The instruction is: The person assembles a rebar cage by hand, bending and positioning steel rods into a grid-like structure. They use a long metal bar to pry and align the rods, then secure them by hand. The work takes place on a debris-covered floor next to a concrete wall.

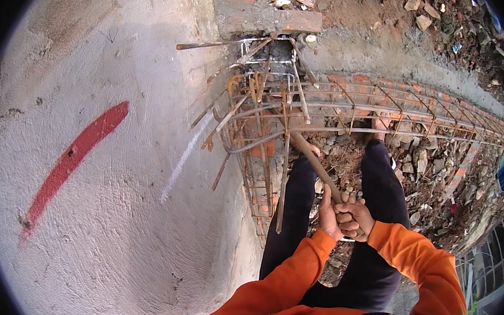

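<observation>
Gripping brown pole [318,164] | 2 hands [354,218] | wall [115,235]: red stroke [81,146], white streak [186,156]

The rod [320,172] at 3 o'clock is matt, wood or metal unclear. Rebar [287,125], 12 to 3 o'clock: rough, rusted metal. Wall [125,195], 9 o'clock: rough, matt cement; sleeves [413,256], 4 to 5 o'clock: matt cloth.

one fisheye view looks from the wearer's head, facing steeply down, its round dark rim showing at nine and three o'clock. the clasped hands [354,219] sit fairly near, toward four o'clock; orange sleeves [290,273] enter around five to six. the pale wall [138,255] fills nine o'clock, and bars [409,114] bend away toward three.
</observation>
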A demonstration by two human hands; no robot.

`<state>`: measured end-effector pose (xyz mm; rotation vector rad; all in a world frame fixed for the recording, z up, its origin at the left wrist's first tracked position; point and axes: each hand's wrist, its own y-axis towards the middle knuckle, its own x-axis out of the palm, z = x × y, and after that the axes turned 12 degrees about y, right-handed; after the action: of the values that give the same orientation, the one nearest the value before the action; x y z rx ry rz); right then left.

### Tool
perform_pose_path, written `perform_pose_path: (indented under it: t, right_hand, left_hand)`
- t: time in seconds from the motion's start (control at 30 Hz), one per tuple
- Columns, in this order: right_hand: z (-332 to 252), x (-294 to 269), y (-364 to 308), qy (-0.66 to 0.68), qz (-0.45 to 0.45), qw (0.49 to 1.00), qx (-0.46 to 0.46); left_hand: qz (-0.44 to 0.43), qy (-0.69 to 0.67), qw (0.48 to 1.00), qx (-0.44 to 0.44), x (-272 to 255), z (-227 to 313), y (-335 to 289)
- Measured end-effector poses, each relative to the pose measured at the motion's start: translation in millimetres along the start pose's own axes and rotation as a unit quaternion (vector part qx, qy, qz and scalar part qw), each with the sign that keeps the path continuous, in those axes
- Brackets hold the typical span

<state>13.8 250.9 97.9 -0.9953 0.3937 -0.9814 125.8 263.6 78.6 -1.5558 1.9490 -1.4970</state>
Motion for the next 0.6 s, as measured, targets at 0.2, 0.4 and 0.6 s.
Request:
perform_pose_path:
  t: [0.2, 0.4, 0.6]
  right_hand:
    - [34, 60, -3, 0.039, 0.018, 0.999, 0.003]
    - [85, 117, 10, 0.064, 0.027, 0.997, -0.024]
    - [122, 138, 32, 0.101, 0.052, 0.993, -0.018]
  left_hand:
    - [0.030, 0.025, 0.999, 0.002, 4, 36, -40]
    - [0.048, 0.055, 0.996, -0.053, -13, 87, -89]
    - [-0.093, -0.005, 0.989, -0.112, -39, 127, -122]
